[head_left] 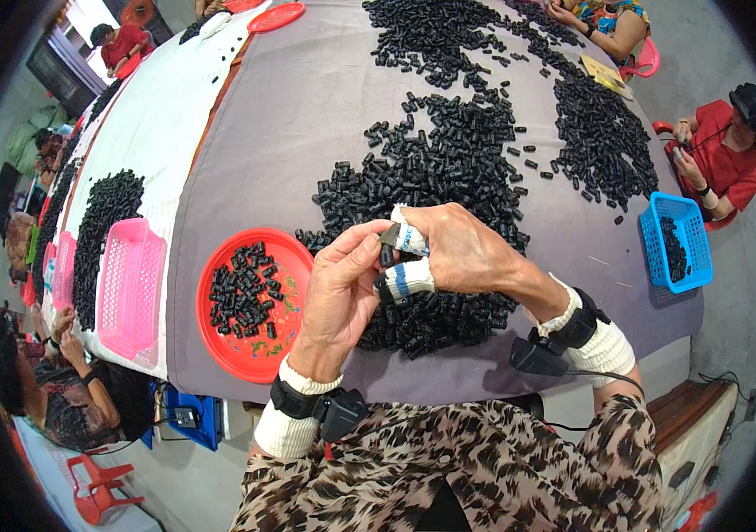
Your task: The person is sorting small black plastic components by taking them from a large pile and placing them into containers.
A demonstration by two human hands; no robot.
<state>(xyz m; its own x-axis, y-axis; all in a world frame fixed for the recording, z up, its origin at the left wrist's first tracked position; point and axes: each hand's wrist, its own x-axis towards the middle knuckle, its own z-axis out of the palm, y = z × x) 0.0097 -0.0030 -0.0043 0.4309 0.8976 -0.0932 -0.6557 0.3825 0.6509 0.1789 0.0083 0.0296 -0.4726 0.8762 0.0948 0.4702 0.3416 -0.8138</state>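
Observation:
My left hand (347,275) pinches a small black ribbed cylinder (387,254) between thumb and fingertips, above the near end of a big heap of similar black pieces (435,160). My right hand (462,248) meets it from the right, its fingers curled closed around the same spot. White cloth sleeves with blue marks cover some right fingertips. A small dark grey flat piece (390,234) shows where the two hands meet; what it is, I cannot tell. Left of my left hand lies a round red tray (218,341) with several black pieces in it.
Pink baskets (134,293) stand on the white cloth at left, a blue basket (706,239) at the right table edge. Another heap (604,133) lies far right. A person in red (728,160) sits at right; others work around the tables. A red stool (98,488) stands lower left.

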